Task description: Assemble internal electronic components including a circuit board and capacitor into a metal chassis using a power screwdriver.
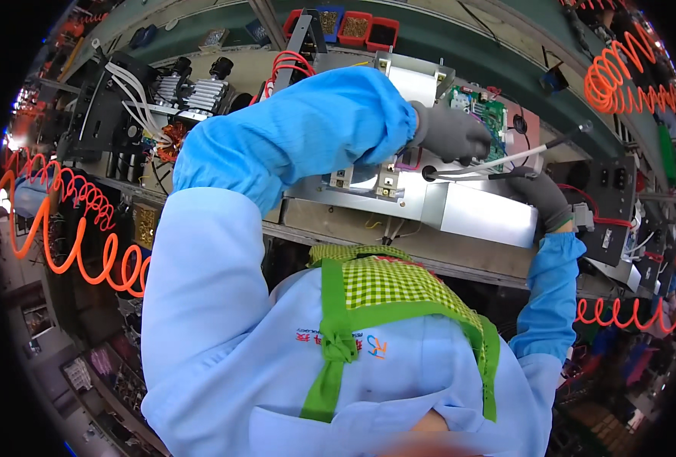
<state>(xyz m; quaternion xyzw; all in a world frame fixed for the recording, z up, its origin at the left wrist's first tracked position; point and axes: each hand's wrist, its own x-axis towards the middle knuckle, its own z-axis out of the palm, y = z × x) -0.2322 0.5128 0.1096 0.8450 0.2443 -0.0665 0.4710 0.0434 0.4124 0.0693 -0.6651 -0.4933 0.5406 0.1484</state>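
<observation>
My left hand (454, 133), in a grey glove, reaches over a metal chassis (422, 194) with its fingers curled down. It is beside a green circuit board (492, 114), just above white cables (471, 169) that come out of a round hole. What its fingertips hold, if anything, is hidden. My right hand (542, 196), also gloved in grey, comes in from the right side of the chassis. Its fingers close around the dark end of the lower white cable. The other white cable stretches up to the right, with its tip free.
Red bins (355, 28) of small parts stand at the back. Another unit with heat sinks (189, 95) and white wires lies to the left. A black panel (608, 202) stands at the right. Orange coiled hoses (620, 76) hang on both sides.
</observation>
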